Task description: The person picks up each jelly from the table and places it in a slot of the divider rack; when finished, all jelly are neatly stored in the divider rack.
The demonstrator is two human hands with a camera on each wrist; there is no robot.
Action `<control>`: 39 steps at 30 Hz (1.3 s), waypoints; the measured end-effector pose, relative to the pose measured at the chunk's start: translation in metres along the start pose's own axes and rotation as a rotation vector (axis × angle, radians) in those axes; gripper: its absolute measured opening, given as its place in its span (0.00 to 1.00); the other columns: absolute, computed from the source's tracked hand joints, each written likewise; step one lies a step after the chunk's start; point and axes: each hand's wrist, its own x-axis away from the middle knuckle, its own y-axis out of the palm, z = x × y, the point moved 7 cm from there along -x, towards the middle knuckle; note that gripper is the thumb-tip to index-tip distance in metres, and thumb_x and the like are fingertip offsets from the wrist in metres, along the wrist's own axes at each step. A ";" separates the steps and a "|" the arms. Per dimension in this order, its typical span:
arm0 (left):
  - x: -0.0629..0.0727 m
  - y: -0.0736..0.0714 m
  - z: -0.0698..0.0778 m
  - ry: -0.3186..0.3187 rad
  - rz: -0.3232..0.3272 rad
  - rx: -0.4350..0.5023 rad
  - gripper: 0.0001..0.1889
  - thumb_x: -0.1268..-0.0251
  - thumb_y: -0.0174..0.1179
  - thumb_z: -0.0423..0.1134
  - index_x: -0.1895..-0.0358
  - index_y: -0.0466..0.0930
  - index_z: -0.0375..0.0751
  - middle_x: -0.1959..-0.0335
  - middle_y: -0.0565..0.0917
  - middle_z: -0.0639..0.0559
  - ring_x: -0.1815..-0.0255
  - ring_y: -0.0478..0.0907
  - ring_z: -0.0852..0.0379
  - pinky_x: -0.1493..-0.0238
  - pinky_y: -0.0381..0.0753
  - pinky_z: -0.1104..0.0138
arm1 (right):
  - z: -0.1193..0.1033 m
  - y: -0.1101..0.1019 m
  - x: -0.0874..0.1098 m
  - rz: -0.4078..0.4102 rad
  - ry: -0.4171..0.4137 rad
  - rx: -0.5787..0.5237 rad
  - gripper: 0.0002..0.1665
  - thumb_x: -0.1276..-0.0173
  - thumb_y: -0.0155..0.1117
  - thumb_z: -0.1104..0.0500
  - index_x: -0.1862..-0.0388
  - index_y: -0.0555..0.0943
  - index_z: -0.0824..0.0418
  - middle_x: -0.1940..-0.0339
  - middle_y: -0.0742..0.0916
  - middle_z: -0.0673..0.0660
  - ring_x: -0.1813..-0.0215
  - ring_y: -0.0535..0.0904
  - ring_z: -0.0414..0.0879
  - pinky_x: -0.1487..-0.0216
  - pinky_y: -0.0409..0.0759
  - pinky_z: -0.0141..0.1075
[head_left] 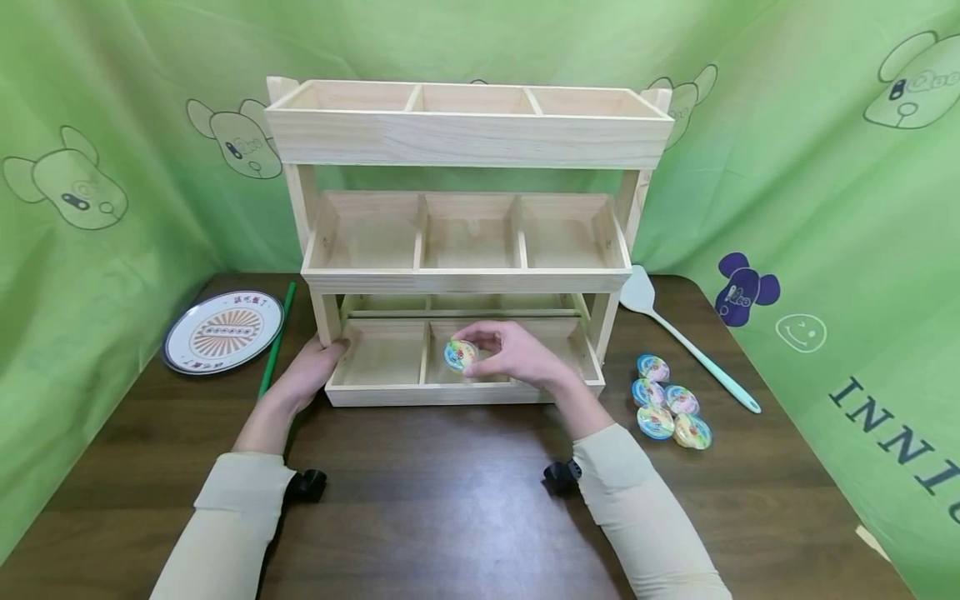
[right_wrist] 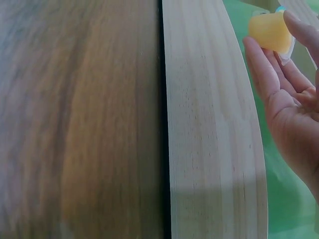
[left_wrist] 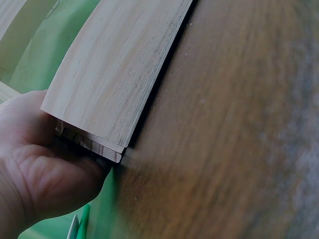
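A jelly cup (head_left: 460,355) with a colourful lid is pinched between the thumb and fingers of my right hand (head_left: 517,354), over the middle compartment of the bottom tray (head_left: 390,396). In the right wrist view the jelly cup (right_wrist: 269,31) shows a yellow body, tilted sideways in the right hand (right_wrist: 294,107). My left hand (head_left: 315,367) grips the left end of that tray on the wooden rack (head_left: 468,142). The left wrist view has the left hand (left_wrist: 40,169) against the corner of the tray's front board (left_wrist: 114,74); its fingertips are hidden.
Several more jelly cups (head_left: 656,422) lie together at the right, near a pale blue spatula (head_left: 697,354). A round plate (head_left: 223,332) and a green stick (head_left: 276,343) lie left of the rack. Green cloth (head_left: 480,42) hangs behind and beside the brown table (head_left: 435,508).
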 end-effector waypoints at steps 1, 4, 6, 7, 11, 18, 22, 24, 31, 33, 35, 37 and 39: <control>0.000 -0.001 0.000 0.001 0.001 -0.001 0.36 0.18 0.39 0.39 0.20 0.30 0.28 0.21 0.44 0.27 0.23 0.50 0.33 0.27 0.56 0.43 | -0.001 0.001 -0.002 0.000 -0.001 -0.001 0.32 0.44 0.78 0.66 0.39 0.80 0.65 0.46 0.85 0.59 0.47 0.82 0.53 0.47 0.82 0.41; 0.000 -0.001 0.000 0.002 0.002 -0.005 0.36 0.18 0.39 0.38 0.20 0.30 0.28 0.21 0.43 0.27 0.23 0.49 0.33 0.26 0.54 0.42 | -0.001 0.005 -0.007 0.000 -0.006 -0.008 0.32 0.45 0.78 0.66 0.39 0.80 0.65 0.46 0.85 0.59 0.46 0.82 0.53 0.45 0.82 0.43; -0.001 -0.001 -0.001 0.001 0.000 -0.007 0.36 0.18 0.39 0.38 0.20 0.29 0.28 0.21 0.42 0.27 0.23 0.48 0.33 0.26 0.53 0.42 | -0.001 0.008 -0.010 0.000 -0.010 -0.003 0.32 0.44 0.78 0.66 0.40 0.80 0.65 0.46 0.85 0.59 0.46 0.82 0.53 0.45 0.82 0.43; -0.001 -0.001 -0.001 -0.001 0.002 -0.004 0.36 0.18 0.39 0.38 0.20 0.29 0.29 0.21 0.42 0.27 0.22 0.48 0.33 0.25 0.53 0.43 | -0.001 0.009 -0.012 0.002 -0.011 0.001 0.32 0.44 0.78 0.66 0.40 0.80 0.65 0.46 0.85 0.59 0.45 0.82 0.53 0.45 0.82 0.43; 0.000 -0.001 0.000 0.005 0.002 -0.007 0.36 0.18 0.39 0.37 0.20 0.30 0.29 0.20 0.42 0.27 0.22 0.47 0.34 0.25 0.53 0.43 | -0.003 0.013 -0.019 0.020 -0.022 0.032 0.32 0.43 0.78 0.64 0.38 0.80 0.64 0.45 0.85 0.58 0.44 0.82 0.51 0.44 0.82 0.42; 0.002 -0.001 0.001 0.007 0.017 -0.042 0.36 0.18 0.40 0.39 0.20 0.33 0.28 0.20 0.44 0.28 0.22 0.47 0.34 0.25 0.51 0.42 | -0.005 0.020 -0.031 0.040 -0.005 0.019 0.34 0.43 0.79 0.63 0.37 0.80 0.63 0.48 0.86 0.57 0.47 0.83 0.49 0.47 0.83 0.40; 0.001 -0.003 0.000 0.005 0.048 -0.079 0.36 0.18 0.41 0.40 0.21 0.35 0.25 0.21 0.47 0.26 0.23 0.49 0.33 0.25 0.53 0.42 | -0.006 0.025 -0.036 0.040 0.015 0.001 0.34 0.43 0.78 0.63 0.36 0.79 0.63 0.48 0.86 0.57 0.48 0.83 0.49 0.49 0.83 0.39; 0.001 -0.004 0.000 0.009 0.062 -0.098 0.36 0.18 0.42 0.40 0.21 0.37 0.24 0.22 0.49 0.25 0.23 0.52 0.32 0.26 0.55 0.43 | -0.007 0.027 -0.038 0.038 0.016 0.005 0.35 0.43 0.78 0.63 0.36 0.79 0.64 0.48 0.86 0.57 0.48 0.83 0.49 0.49 0.83 0.39; 0.000 -0.006 -0.001 0.022 0.082 -0.125 0.35 0.19 0.42 0.39 0.22 0.39 0.22 0.23 0.51 0.24 0.24 0.53 0.32 0.26 0.55 0.42 | -0.010 0.032 -0.046 0.029 0.022 0.051 0.35 0.43 0.78 0.63 0.35 0.78 0.63 0.48 0.86 0.56 0.47 0.83 0.48 0.49 0.83 0.38; -0.001 -0.006 -0.001 0.023 0.081 -0.118 0.35 0.19 0.42 0.39 0.22 0.39 0.22 0.23 0.51 0.24 0.24 0.53 0.32 0.26 0.56 0.42 | -0.011 0.033 -0.048 0.028 0.022 0.060 0.35 0.43 0.78 0.63 0.35 0.78 0.63 0.48 0.86 0.56 0.47 0.83 0.48 0.49 0.83 0.38; -0.001 -0.006 -0.001 0.023 0.082 -0.114 0.34 0.19 0.42 0.39 0.22 0.40 0.22 0.23 0.52 0.24 0.24 0.53 0.32 0.26 0.56 0.42 | -0.011 0.035 -0.051 0.022 0.022 0.063 0.34 0.43 0.77 0.63 0.36 0.79 0.63 0.49 0.87 0.56 0.47 0.83 0.48 0.49 0.83 0.38; -0.001 -0.005 -0.002 0.021 0.084 -0.111 0.34 0.19 0.42 0.39 0.22 0.40 0.22 0.23 0.52 0.24 0.24 0.54 0.32 0.26 0.56 0.43 | -0.012 0.038 -0.054 0.012 0.020 0.059 0.34 0.42 0.77 0.63 0.36 0.79 0.63 0.50 0.87 0.57 0.48 0.83 0.48 0.50 0.83 0.38; -0.001 -0.005 -0.002 0.021 0.084 -0.109 0.34 0.19 0.42 0.39 0.22 0.40 0.22 0.23 0.52 0.24 0.24 0.54 0.32 0.26 0.56 0.43 | -0.013 0.041 -0.056 0.004 0.020 0.059 0.34 0.42 0.77 0.63 0.36 0.78 0.63 0.49 0.86 0.57 0.48 0.83 0.48 0.50 0.84 0.38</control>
